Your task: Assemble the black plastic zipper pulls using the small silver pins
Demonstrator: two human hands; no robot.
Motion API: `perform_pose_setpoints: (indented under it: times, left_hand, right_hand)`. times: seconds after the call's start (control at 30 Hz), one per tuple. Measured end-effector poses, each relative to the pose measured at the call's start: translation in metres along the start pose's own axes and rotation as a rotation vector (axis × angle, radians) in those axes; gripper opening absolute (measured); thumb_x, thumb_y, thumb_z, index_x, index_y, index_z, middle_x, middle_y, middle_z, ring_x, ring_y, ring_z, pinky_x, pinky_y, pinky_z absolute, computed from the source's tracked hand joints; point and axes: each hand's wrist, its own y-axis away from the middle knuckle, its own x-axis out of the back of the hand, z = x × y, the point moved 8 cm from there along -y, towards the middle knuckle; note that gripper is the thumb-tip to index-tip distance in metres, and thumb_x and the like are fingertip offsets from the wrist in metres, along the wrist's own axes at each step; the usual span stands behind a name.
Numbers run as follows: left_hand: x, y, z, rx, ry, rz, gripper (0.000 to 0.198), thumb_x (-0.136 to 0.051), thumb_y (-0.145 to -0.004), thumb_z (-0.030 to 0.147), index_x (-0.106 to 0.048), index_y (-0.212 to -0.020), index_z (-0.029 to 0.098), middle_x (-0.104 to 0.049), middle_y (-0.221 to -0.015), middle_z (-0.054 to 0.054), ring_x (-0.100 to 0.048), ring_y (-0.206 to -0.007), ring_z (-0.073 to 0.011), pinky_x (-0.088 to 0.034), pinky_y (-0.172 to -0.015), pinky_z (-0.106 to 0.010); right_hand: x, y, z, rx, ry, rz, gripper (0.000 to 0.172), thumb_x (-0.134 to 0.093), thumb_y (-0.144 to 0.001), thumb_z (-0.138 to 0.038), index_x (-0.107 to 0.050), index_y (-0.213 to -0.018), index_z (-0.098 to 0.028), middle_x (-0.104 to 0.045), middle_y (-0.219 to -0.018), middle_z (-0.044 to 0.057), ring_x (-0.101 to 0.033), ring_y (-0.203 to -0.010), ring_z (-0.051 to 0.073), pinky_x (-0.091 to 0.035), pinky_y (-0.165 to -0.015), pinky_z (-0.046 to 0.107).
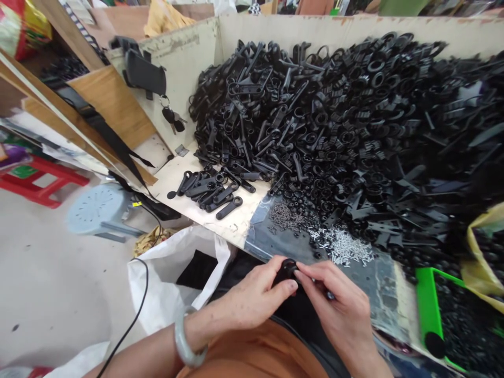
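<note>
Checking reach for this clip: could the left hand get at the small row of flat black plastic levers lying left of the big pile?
Probably yes. The left hand pinches a small black plastic part with the right hand, and bare pale tabletop lies between it and the levers.

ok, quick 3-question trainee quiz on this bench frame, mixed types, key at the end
1. True or false: both hands hold the small black part together.
2. The bracelet is on which wrist? A) left B) right
3. What lies on the bench between the hands and the black parts pile?

Key
1. True: left hand and right hand pinch it at the bench edge.
2. A
3. A heap of small silver pins, with darker tiny screws beside it.
</note>
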Motion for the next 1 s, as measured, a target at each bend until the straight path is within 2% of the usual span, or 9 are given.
perform_pose_setpoints:
  times: [0.23,0.4,0.5,0.6,0.73,0.83,1.0]
  left_hand:
    - [0.000,0.003,0.004,0.008,-0.124,0.018,0.023,-0.043,-0.104,0.036,-0.057,-0.115,0.021,-0.071,-0.100,-0.005,-0.063,-0.095,-0.0222,-0.045,-0.088,-0.036]
    - [-0.001,0.006,0.002,0.006,-0.195,0.008,0.032,-0.035,-0.106,0.039,-0.054,-0.126,0.022,-0.068,-0.091,-0.003,-0.062,-0.090,-0.0224,-0.044,-0.086,-0.036]
    - [0.000,0.009,-0.001,0.030,-0.250,-0.004,0.039,-0.035,-0.106,0.041,-0.050,-0.137,0.023,-0.069,-0.099,-0.006,-0.063,-0.097,-0.0254,-0.044,-0.089,-0.038]
    - [0.001,0.009,-0.001,0.028,-0.276,-0.035,0.041,-0.040,-0.105,0.040,-0.050,-0.140,0.023,-0.070,-0.111,-0.010,-0.064,-0.106,-0.0286,-0.044,-0.092,-0.039]
    - [-0.001,0.008,0.001,-0.027,-0.273,-0.105,0.037,-0.042,-0.104,0.037,-0.053,-0.136,0.025,-0.070,-0.115,-0.009,-0.065,-0.105,-0.0288,-0.044,-0.090,-0.038]
    - [-0.001,0.008,0.001,-0.049,-0.291,-0.103,0.031,-0.043,-0.103,0.037,-0.055,-0.129,0.024,-0.069,-0.115,-0.009,-0.065,-0.105,-0.0294,-0.044,-0.087,-0.037]
    - [-0.003,0.010,-0.003,-0.059,-0.361,-0.090,0.023,-0.043,-0.103,0.041,-0.057,-0.109,0.024,-0.066,-0.094,-0.005,-0.064,-0.085,-0.0261,-0.041,-0.074,-0.033]
  right_hand:
    - [-0.003,0.001,-0.005,0.022,0.001,-0.024,0.015,-0.063,-0.096,-0.013,-0.073,-0.099,-0.023,-0.070,-0.078,0.002,-0.068,-0.065,0.014,-0.054,-0.058,0.022]
    - [-0.007,0.006,-0.005,0.037,0.000,-0.033,0.017,-0.062,-0.095,-0.009,-0.072,-0.099,-0.022,-0.069,-0.078,0.001,-0.067,-0.064,0.013,-0.053,-0.058,0.021]
    - [-0.007,0.009,-0.006,0.048,0.006,-0.046,0.018,-0.061,-0.095,-0.008,-0.072,-0.101,-0.022,-0.070,-0.080,0.002,-0.068,-0.065,0.012,-0.054,-0.059,0.020]
    - [-0.006,0.008,-0.010,0.078,0.009,-0.082,0.019,-0.060,-0.095,-0.009,-0.073,-0.102,-0.022,-0.072,-0.083,0.003,-0.071,-0.067,0.013,-0.056,-0.060,0.020]
    - [-0.005,0.006,-0.012,0.125,0.022,-0.162,0.023,-0.057,-0.097,-0.010,-0.075,-0.105,-0.022,-0.074,-0.088,0.005,-0.073,-0.071,0.014,-0.059,-0.062,0.020]
    - [-0.006,0.007,-0.012,0.176,0.049,-0.216,0.029,-0.054,-0.098,-0.010,-0.075,-0.113,-0.023,-0.074,-0.090,0.006,-0.074,-0.072,0.015,-0.060,-0.062,0.020]
    - [-0.011,0.013,-0.011,0.247,0.111,-0.324,0.031,-0.049,-0.100,-0.011,-0.073,-0.116,-0.022,-0.075,-0.089,0.005,-0.073,-0.068,0.014,-0.058,-0.060,0.020]
